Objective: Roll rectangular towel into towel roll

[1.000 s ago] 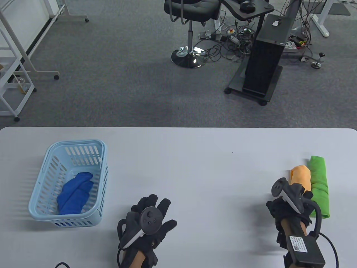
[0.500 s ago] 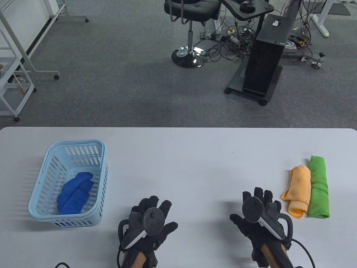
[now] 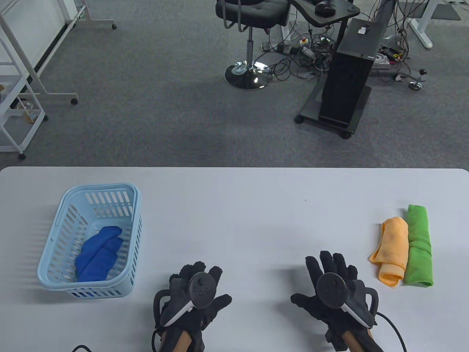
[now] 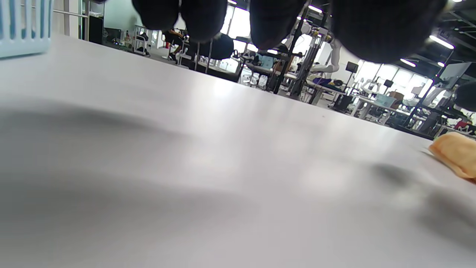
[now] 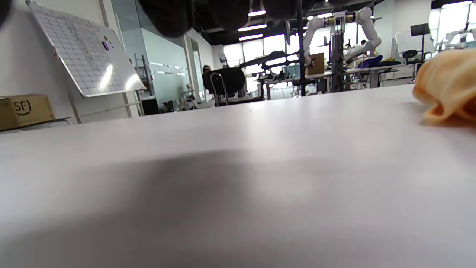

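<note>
A rolled orange towel [image 3: 392, 250] lies on the white table [image 3: 238, 220] at the right, beside a rolled green towel [image 3: 418, 246]. The orange roll also shows in the right wrist view [image 5: 450, 87] and in the left wrist view [image 4: 455, 153]. A crumpled blue towel [image 3: 98, 253] lies in the light blue basket [image 3: 66, 216] at the left. My left hand [image 3: 199, 289] is open and empty, palm down over the table's front middle. My right hand [image 3: 329, 282] is open and empty, palm down, left of the orange roll and apart from it.
The basket's corner shows at the top left of the left wrist view [image 4: 22, 26]. Beyond the table's far edge are an office chair [image 3: 253, 22] and a black stand [image 3: 348, 73] on grey carpet.
My right hand has let go of the orange roll and moved left and toward the front edge, spreading flat. My left hand has barely shifted. The orange roll stays beside the green one.
</note>
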A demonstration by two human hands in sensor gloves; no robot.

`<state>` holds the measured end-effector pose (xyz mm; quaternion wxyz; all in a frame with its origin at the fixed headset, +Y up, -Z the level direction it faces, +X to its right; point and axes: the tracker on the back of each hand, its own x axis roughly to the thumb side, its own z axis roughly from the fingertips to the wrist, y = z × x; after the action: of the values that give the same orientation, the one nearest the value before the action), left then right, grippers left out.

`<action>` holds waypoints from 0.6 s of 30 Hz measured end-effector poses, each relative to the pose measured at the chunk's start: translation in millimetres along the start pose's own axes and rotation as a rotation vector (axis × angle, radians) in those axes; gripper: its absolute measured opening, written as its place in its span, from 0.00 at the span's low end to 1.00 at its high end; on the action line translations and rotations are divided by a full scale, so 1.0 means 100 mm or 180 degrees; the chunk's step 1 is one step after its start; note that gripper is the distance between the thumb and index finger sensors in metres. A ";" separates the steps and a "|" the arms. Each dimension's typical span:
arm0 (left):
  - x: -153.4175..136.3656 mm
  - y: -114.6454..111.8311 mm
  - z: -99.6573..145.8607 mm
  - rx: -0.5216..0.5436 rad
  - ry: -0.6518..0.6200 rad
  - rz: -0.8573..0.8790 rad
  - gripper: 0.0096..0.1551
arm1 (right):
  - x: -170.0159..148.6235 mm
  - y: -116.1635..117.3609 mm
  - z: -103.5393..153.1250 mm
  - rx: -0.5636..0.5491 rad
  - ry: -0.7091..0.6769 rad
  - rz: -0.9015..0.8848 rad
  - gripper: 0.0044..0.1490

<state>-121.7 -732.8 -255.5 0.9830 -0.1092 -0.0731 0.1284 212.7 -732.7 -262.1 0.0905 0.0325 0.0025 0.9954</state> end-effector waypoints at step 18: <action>-0.03 0.95 0.03 0.0703 0.0172 0.0271 0.50 | 0.16 0.14 0.00 0.0336 -0.0115 0.0114 0.65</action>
<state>-147.5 -643.2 -274.8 0.9843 -0.0067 -0.0272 0.1742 194.2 -743.2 -261.1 0.0709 0.0552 0.0528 0.9946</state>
